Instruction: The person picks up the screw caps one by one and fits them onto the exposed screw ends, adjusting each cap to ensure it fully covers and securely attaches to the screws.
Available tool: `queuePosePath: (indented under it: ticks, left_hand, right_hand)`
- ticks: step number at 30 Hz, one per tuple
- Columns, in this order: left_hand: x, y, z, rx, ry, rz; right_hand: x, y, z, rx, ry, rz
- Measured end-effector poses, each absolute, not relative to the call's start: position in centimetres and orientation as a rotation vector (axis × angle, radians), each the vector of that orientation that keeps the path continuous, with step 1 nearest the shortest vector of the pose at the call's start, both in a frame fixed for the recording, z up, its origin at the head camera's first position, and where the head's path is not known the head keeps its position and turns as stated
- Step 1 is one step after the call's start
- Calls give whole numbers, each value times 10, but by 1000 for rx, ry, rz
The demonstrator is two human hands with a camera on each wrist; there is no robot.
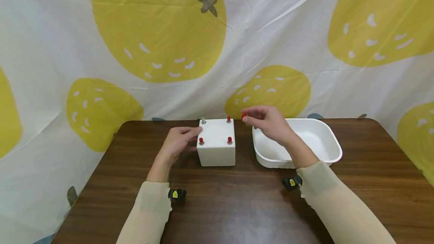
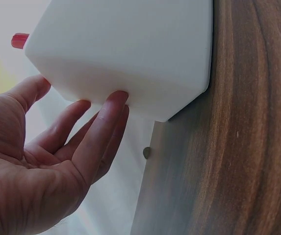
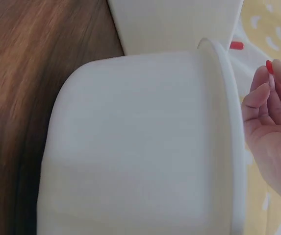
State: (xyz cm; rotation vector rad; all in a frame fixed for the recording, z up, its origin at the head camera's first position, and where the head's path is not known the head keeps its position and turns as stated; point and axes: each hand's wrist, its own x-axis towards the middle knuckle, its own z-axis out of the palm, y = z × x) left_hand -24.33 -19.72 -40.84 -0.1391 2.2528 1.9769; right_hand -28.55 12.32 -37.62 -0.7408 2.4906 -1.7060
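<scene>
A white box (image 1: 217, 156) stands on the table with a metal post near each corner of its top. Red caps cover three posts, among them the near-right red cap (image 1: 229, 140); the far-left metal post (image 1: 203, 121) is bare. My left hand (image 1: 179, 140) rests its fairly straight fingertips against the box's left side, the thumb at the top edge. Between thumb and forefinger, my right hand (image 1: 271, 124) pinches a small red cap (image 3: 269, 67), held in the air right of the box and over the rim of a white basin (image 1: 306, 161).
The basin sits just right of the box on the brown wooden table (image 1: 237, 202). Behind the table's far edge hangs a white cloth (image 1: 278, 29) printed with yellow fruit. Each wrist wears a small dark camera, the right wrist camera (image 1: 291, 183) near the basin's front.
</scene>
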Motion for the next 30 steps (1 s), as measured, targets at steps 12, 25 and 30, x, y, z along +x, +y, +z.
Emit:
queuePosePath:
  ticks: [12,25,30]
  left_hand:
    - [-244,-195,-410,-109,2227,2006]
    - [-245,-192,-411,-113,2245,1993]
    - [-245,-191,-410,-124,2255,1984]
  right_hand:
    - [-285,106,-366,-762,2511,-1691]
    - [-288,89,-359,-849,2565,-1638]
    - [-290,81,-355,-881,2610,-1580]
